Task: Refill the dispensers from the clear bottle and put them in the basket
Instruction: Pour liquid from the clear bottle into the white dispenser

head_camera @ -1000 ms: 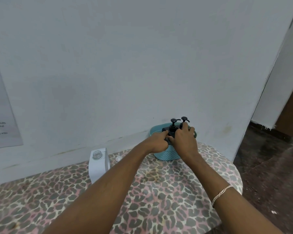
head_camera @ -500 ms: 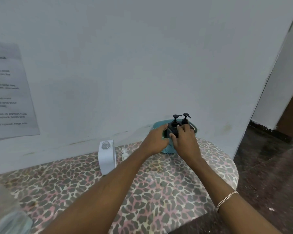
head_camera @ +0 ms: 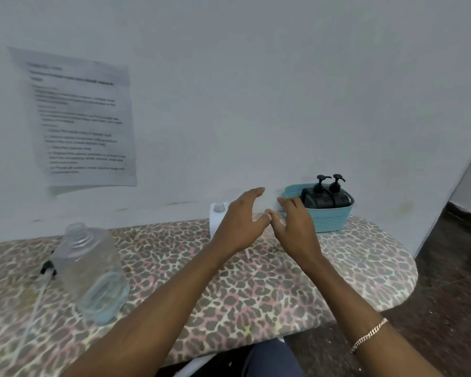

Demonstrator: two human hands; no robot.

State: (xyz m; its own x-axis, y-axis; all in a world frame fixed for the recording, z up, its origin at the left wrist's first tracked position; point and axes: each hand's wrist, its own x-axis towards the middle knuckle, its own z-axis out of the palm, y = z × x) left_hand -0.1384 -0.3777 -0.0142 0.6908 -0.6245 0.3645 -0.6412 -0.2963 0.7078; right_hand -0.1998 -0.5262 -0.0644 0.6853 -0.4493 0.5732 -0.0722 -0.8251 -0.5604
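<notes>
Teal woven-look basket (head_camera: 329, 223) is sitting at the far right corner of the leopard-print surface (head_camera: 256, 295), against the pale wall (head_camera: 256, 77). Inside it two dispensers are standing upright side by side with pumps fitted: the left black dispenser (head_camera: 316, 199) and the right black dispenser (head_camera: 338, 198), their bodies touching or nearly so. White dispenser (head_camera: 215, 216) is standing at the far edge just left of the basket, neck uncapped, its body partly hidden behind the left grip (head_camera: 239, 224). Left grip is hovering above the surface, released, fingers straight and spread, holding nothing. Right grip (head_camera: 294, 227) is hovering beside it in front of the basket's left end, likewise released with fingers spread; whether it is touching the basket cannot be told. The two thumbs are nearly meeting. Clear bottle (head_camera: 93, 270) is resting toward the left front of the surface, cap off, appearing tilted in the wide view. Loose pump (head_camera: 47, 268), black-collared with a pale tube, is lying just left of the clear bottle, blurred. Chain bracelet (head_camera: 369, 336) is circling the right wrist. Printed sheet (head_camera: 82, 118) is hanging on the wall, its text unreadable.
</notes>
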